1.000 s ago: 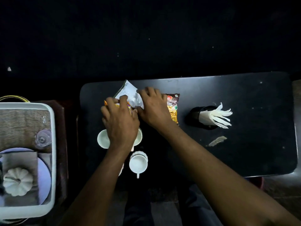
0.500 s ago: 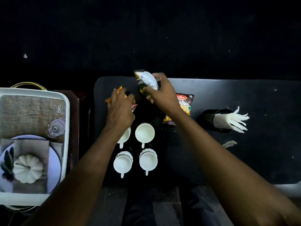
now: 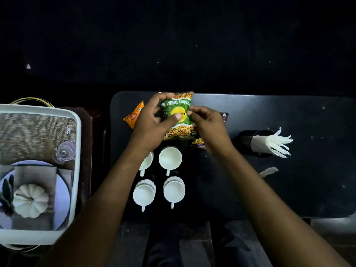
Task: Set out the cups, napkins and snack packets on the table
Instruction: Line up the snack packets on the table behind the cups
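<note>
Darkness surrounds a black table (image 3: pixel 289 189), where a green snack packet (image 3: pixel 178 116) is pinched between both hands: the left hand (image 3: pixel 152 122) clamps its near-left side, thumb across the face, while the right hand (image 3: pixel 208 124) nips its right edge (probably to square it before laying it down). An orange packet (image 3: pixel 133 116) lies just beyond the left hand, a dark packet (image 3: pixel 223 116) under the right. Four white cups (image 3: pixel 170 158) sit below the wrists; napkins (image 3: pixel 273 143) fan from a holder further right.
</note>
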